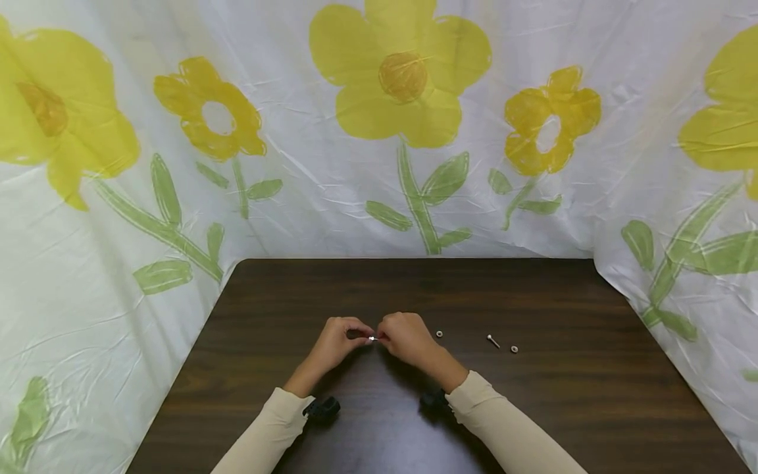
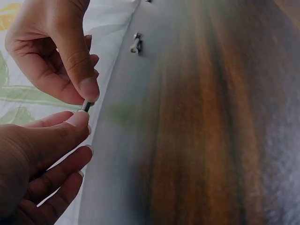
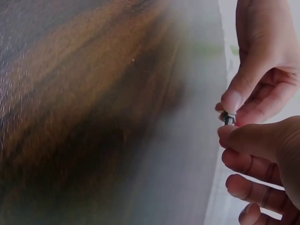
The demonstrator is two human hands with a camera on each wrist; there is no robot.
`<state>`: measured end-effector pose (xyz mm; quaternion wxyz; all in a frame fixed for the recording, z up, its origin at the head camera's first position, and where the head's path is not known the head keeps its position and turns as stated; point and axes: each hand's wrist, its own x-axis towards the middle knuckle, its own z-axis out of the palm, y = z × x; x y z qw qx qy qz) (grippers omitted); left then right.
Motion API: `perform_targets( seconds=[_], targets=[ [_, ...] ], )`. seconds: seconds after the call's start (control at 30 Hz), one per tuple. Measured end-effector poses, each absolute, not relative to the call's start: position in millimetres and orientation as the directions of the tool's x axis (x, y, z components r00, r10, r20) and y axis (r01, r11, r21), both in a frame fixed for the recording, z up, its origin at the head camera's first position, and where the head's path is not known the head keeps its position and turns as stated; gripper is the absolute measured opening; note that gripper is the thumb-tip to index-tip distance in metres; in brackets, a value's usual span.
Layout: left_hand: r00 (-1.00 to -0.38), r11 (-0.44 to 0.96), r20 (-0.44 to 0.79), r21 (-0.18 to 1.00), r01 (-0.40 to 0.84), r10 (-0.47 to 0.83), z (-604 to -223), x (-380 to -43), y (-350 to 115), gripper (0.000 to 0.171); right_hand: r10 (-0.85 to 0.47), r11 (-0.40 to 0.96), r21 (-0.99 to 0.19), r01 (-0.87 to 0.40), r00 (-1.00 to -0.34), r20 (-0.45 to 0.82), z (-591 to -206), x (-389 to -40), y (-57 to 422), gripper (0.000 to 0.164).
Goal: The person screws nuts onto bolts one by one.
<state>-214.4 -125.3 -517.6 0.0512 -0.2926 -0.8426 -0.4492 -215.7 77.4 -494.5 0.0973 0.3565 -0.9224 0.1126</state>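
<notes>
Over the table, both hands meet at a small metal bolt [image 1: 372, 338]. The left hand [image 1: 337, 340] pinches one end between thumb and fingertips, its other fingers spread in the left wrist view. From the opposite side the right hand [image 1: 407, 337] pinches the bolt too, thumb against fingers. Between the fingertips a short stretch of threaded shank [image 2: 85, 106] shows in the left wrist view. A wider metal collar [image 3: 228, 114] sits right at the left fingertips in the right wrist view; whether it is a nut or the bolt's head, I cannot tell. The fingers hide both ends.
To the right of the hands lie a nut [image 1: 439, 334], a second bolt [image 1: 493, 341] and another nut [image 1: 514, 349] on the dark wooden table [image 1: 266, 289]. A flower-printed white curtain [image 1: 296, 217] hangs behind the table and along its sides.
</notes>
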Motion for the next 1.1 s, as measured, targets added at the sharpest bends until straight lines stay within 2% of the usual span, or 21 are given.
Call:
perform_targets(
  seconds=[0.2,0.43,0.87,1.1],
  targets=[
    [-0.836,0.462,0.287,0.727,0.509,0.468,-525,-215,-128,0.015,-0.633,0.731,-0.124,-0.671,-0.734,0.247,-501,-215,71,0.016],
    [-0.823,0.460,0.285,0.718,0.523,0.491,-531,-215,-130,0.016,-0.631,0.735,-0.121,-0.667,-0.739,0.237,-507,-215,66,0.018],
    [-0.815,0.479,0.309,0.685,0.548,0.491,-533,-215,-131,0.017,-0.606,0.751,-0.153,-0.642,-0.762,0.227,-512,-215,63,0.011],
    [-0.814,0.471,0.297,0.696,0.542,0.499,-533,-215,-129,0.018,-0.591,0.761,-0.178,-0.623,-0.780,0.204,-514,-213,66,0.014]
  ],
)
